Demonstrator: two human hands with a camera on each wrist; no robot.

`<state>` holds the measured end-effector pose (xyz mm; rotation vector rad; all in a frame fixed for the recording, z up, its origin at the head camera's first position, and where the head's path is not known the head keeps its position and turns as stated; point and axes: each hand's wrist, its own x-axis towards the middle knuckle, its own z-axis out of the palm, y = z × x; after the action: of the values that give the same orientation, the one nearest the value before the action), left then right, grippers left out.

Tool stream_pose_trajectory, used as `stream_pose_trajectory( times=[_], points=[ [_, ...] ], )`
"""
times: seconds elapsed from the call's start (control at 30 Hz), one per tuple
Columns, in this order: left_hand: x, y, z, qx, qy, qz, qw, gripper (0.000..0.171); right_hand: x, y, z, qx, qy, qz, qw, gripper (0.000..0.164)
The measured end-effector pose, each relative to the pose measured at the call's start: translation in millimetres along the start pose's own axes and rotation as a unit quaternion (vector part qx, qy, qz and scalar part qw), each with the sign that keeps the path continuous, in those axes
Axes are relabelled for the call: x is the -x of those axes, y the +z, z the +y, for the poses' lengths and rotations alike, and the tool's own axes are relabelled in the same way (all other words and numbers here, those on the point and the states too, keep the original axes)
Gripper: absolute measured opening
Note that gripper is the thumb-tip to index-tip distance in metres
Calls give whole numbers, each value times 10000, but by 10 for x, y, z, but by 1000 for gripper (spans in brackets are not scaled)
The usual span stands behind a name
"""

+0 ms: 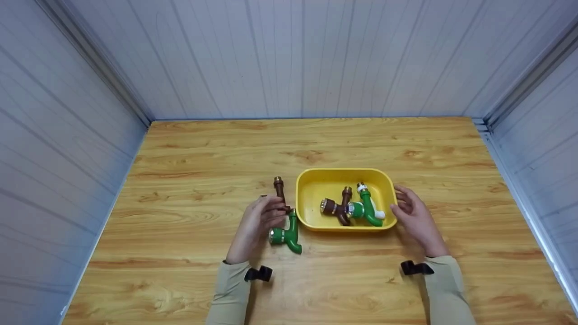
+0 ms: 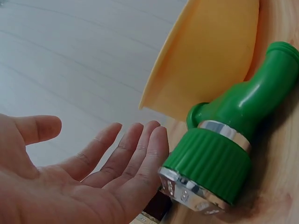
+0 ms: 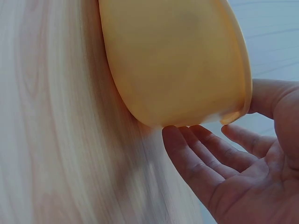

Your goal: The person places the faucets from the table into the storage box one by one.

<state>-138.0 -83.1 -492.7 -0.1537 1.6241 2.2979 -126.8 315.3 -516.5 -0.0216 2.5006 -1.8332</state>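
Between the hands (image 1: 256,221) (image 1: 417,219), left spread, right gripping it, sits a yellow tray (image 1: 311,194).

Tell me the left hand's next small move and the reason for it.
Probably curl the left hand round the brown tap: that hand is open, holds nothing and hides part of the tap in the head view, and the tap lies outside the yellow bin, whose end the right hand grips.
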Motion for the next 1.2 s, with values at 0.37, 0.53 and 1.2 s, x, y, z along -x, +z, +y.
stream_pose_trajectory(
  times=[0.37,0.53,1.2],
  points=[
    [27,-93,-58,-105,-100,268,9995,45,-5,-1,18,126,-26,34,9999,52],
    [35,-129,-99,-176,-69,278,9994,45,-4,4,11,86,-34,54,9999,52],
    [76,-252,-179,-718,-89,434,9964,47,4,8,5,4,-24,56,10000,52]
  ],
)
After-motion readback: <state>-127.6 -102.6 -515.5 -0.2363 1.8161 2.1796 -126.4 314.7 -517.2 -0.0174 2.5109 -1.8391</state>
